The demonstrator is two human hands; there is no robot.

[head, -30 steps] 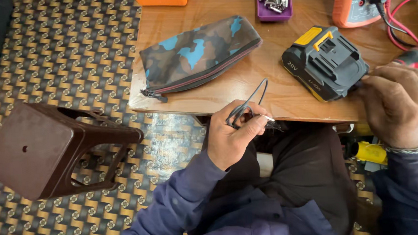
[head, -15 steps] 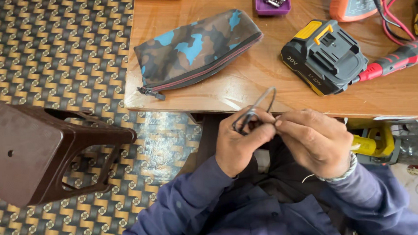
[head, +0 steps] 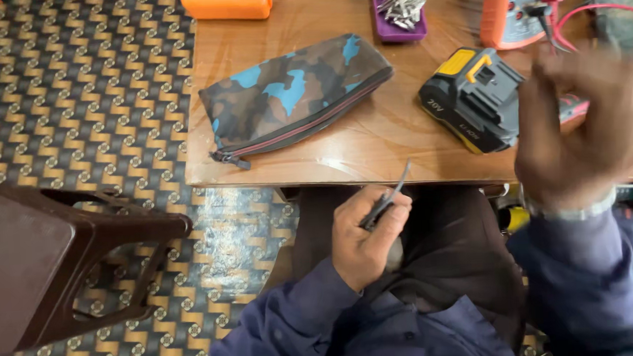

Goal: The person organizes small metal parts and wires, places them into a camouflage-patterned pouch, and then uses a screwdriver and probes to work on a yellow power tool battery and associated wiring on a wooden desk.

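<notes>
Since half a second ago, the right hand [head: 588, 124] has been lifted away from the left hand [head: 366, 237] and is now blurred above the black-and-yellow battery pack [head: 475, 101] on the wooden bench [head: 343, 144]; its grip cannot be told. A thin dark metal tweezer-like tool [head: 386, 199] is pinched in the closed left hand below the bench edge, its long axis tilted up toward the bench, well left of the right hand.
</notes>
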